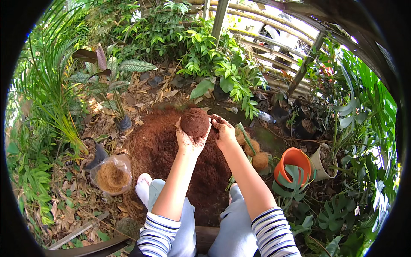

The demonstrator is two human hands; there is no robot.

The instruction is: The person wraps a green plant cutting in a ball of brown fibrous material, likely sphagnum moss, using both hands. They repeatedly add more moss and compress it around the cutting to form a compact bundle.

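Observation:
A round ball of dark brown coir or potting soil rests in my left hand, whose fingers cup it from below and the sides. My right hand is just to its right, fingers curled around some loose dark soil. Both hands are dirty with crumbs. Below them spreads a heap of dark brown soil, with reddish loose fibre along its left side. Several fibre-wrapped balls lie to the right of my right forearm, with a long green leaf across them.
At left stands a clear plastic bag of tan coconut fibre. An orange pot and a pale pot are at right. A plastic bottle lies behind. Potted plants, dense foliage and a bamboo fence surround the spot.

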